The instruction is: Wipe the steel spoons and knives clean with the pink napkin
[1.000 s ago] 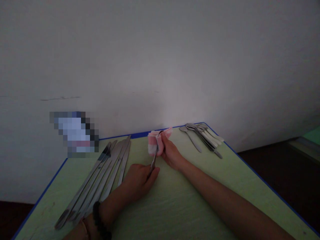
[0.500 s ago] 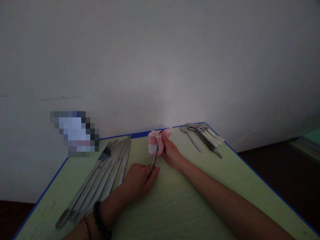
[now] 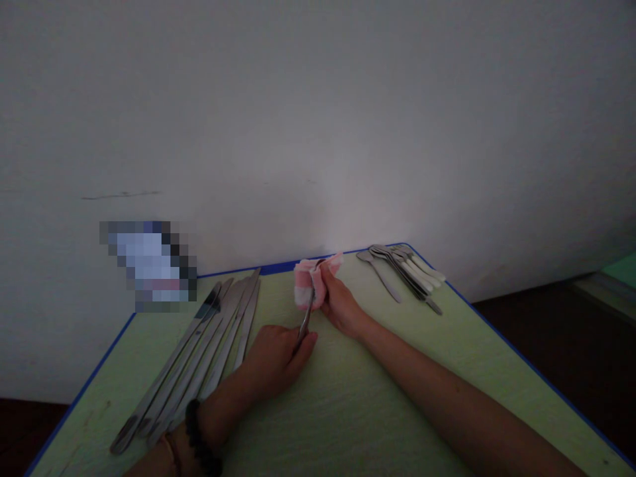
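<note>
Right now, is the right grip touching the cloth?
Touching. The head view shows the right grip closed on the cloth, pink folds bunched directly against it.

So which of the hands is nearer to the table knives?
Left. The left hand, gripping a metal utensil, is just right of the table knives; the right hand, holding the pink-and-white cloth, is farther right.

I see a pale, dimly lit wall (image 3: 318,119) behind the blue-edged green table (image 3: 338,417), dark floor (image 3: 546,324) to its right.
</note>
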Demonstrator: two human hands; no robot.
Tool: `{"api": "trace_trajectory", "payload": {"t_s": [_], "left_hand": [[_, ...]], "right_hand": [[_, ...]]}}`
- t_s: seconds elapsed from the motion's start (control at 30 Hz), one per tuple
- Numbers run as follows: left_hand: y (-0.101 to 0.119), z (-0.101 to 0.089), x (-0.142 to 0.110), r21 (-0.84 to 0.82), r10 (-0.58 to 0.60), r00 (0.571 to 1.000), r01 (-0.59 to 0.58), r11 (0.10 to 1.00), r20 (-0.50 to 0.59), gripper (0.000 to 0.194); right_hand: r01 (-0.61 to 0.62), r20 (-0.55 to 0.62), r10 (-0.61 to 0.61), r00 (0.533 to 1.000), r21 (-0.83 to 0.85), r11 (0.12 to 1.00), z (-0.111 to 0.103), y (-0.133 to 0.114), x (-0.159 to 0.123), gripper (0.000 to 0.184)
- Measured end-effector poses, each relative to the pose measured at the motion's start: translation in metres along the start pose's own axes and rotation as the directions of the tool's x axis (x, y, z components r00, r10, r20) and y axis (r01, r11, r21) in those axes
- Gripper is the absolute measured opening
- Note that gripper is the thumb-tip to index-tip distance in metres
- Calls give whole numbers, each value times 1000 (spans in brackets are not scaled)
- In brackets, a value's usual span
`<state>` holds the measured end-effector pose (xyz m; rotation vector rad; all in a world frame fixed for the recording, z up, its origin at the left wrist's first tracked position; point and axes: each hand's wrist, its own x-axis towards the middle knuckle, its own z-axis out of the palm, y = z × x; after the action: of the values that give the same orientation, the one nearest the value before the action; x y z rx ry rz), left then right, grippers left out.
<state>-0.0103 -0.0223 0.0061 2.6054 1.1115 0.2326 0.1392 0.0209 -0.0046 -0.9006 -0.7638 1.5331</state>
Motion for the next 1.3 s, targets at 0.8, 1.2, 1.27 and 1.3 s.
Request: {"api": "trace_trajectory", "payload": {"t_s": [0.8, 1.2, 1.27, 1.3], "left_hand": [[0, 1, 0, -15, 10, 1000, -10, 1000, -23, 46], [1, 0, 0, -3, 10, 1000, -10, 1000, -12, 45], [1, 0, 0, 4, 8, 1000, -8, 1000, -9, 45], [1, 0, 0, 5, 7, 1000, -7, 1000, -12, 45]], "right_hand": [[4, 15, -4, 1000, -3, 1000, -1, 1, 0, 58], [0, -2, 0, 1000, -2, 1000, -1, 1, 1, 57], [-2, -3, 2, 1000, -14, 1000, -1, 1, 1, 59], [-4, -1, 4, 1000, -19, 1000, -1, 1, 1, 60]]}}
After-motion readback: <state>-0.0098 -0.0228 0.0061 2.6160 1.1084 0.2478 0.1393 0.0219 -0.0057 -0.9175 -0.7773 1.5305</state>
